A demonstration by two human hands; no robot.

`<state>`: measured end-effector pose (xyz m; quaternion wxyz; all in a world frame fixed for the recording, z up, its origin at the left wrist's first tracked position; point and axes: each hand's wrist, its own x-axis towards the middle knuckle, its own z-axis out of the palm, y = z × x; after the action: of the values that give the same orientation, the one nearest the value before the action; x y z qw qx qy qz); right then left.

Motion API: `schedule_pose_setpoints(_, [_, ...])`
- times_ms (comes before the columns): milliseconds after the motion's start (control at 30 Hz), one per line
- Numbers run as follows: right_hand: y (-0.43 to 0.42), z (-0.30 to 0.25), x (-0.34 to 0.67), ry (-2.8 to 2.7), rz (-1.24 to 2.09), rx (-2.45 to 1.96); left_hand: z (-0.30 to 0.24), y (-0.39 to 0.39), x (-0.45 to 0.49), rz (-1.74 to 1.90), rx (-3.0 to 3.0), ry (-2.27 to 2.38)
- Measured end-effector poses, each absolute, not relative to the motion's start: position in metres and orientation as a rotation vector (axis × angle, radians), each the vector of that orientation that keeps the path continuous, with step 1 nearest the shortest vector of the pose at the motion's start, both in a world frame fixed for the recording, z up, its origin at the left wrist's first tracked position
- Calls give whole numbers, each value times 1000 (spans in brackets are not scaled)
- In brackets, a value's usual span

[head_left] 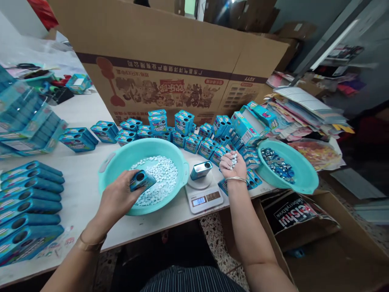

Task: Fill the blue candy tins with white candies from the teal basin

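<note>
My left hand (117,198) is closed round a small blue tin (142,180), held over the near rim of a teal basin (106,168) full of white candies (158,174). My right hand (232,164) is cupped shut on a handful of white candies, raised just right of a white kitchen scale (204,196). Another open blue tin (201,170) stands on the scale's platter. The scale's display is lit.
Many blue tins (182,134) stand behind the basin. Rows of tins (28,202) lie at the left. A second teal basin (299,180) at the right holds blue lids (278,164). A big cardboard box (170,61) walls off the back. An open carton (300,219) sits below right.
</note>
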<state>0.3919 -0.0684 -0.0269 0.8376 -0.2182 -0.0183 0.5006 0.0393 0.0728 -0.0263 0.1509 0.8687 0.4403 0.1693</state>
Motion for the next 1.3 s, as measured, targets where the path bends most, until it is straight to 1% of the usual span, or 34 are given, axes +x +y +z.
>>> schedule_pose_setpoints(133, [-56, -29, 390, -58, 1032, -515, -34, 74, 55, 314, 2555, 1292])
schedule_pose_setpoints(300, [-39, -27, 382, -13, 999, -561, -43, 70, 69, -9, 2630, 1279])
schedule_pose_setpoints(400, [-36, -25, 379, 28, 992, -538, -49, 69, 67, -46, 2622, 1249])
schedule_pose_setpoints(533, [-38, -27, 380, 47, 998, -528, -53, 74, 59, 42, 2642, 1206])
schedule_pose_setpoints(633, [-43, -32, 383, 56, 981, -504, -45, 69, 74, 306, 2729, 1106])
schedule_pose_setpoints(700, [-48, -36, 384, 67, 965, -472, -38, 57, 101, 451, 2744, 999])
schedule_pose_setpoints(767, [-54, -41, 385, 50, 965, -449, -33, 40, 140, 448, 2738, 886])
schedule_pose_setpoints(833, [-60, -46, 386, 7, 976, -440, -33, 25, 182, 323, 2739, 794])
schedule_pose_setpoints(900, [-68, -50, 387, -24, 976, -432, -35, 15, 217, 223, 2721, 775])
schedule_pose_setpoints(967, [-77, -52, 389, -39, 967, -422, -34, 14, 235, 211, 2672, 765])
schedule_pose_setpoints(1067, [-90, -52, 394, -38, 942, -408, -11, 23, 226, 393, 2553, 738])
schedule_pose_setpoints(1233, [-100, -52, 397, -13, 923, -376, 61, 60, 158, 827, 2490, 736])
schedule_pose_setpoints(1300, [-98, -53, 395, -18, 931, -370, 73, 80, 133, 794, 2617, 849])
